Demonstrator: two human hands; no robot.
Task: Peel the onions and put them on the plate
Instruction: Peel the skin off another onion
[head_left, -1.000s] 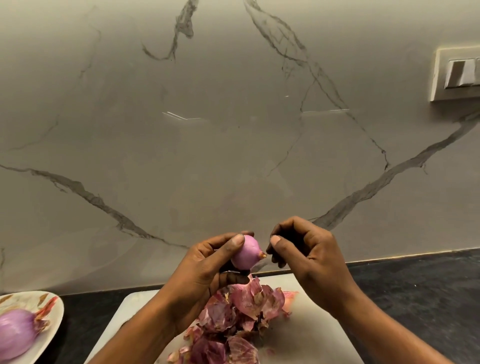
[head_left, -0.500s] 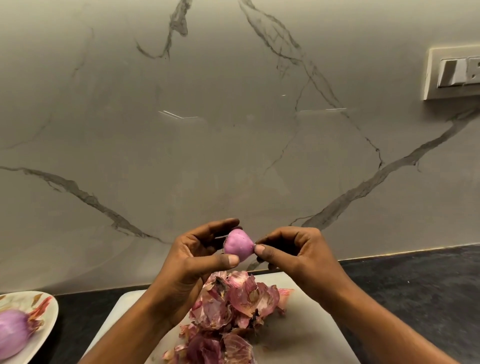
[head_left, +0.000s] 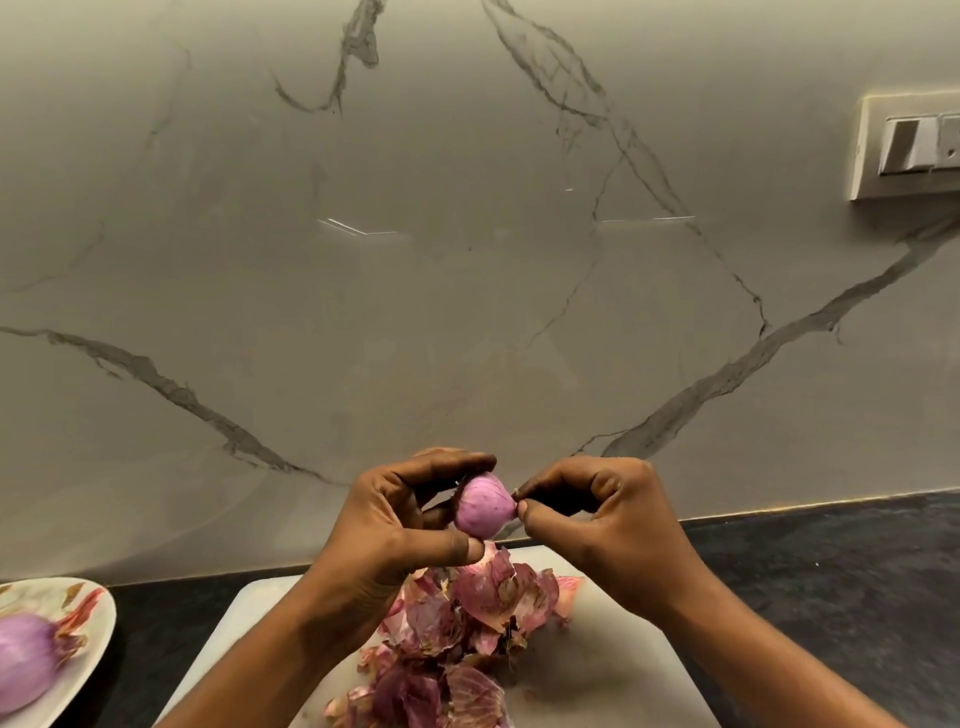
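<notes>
A small purple onion (head_left: 484, 506) is held in the air above the white cutting board (head_left: 618, 670). My left hand (head_left: 400, 525) grips it with fingers over its top and thumb under it. My right hand (head_left: 602, 519) pinches the onion's tip on its right side between thumb and forefinger. A heap of purple onion skins (head_left: 457, 629) lies on the board below both hands. At the far left edge a patterned plate (head_left: 88, 629) carries one peeled onion (head_left: 26, 657), partly cut off by the frame.
The board rests on a dark stone counter (head_left: 831, 571) that runs along a grey marble wall (head_left: 467, 260). A switch panel (head_left: 909, 145) is mounted on the wall at the upper right.
My right hand, a little apart from the onion a second ago, has closed in and now pinches its tip. Both hands hold the onion at much the same height.
</notes>
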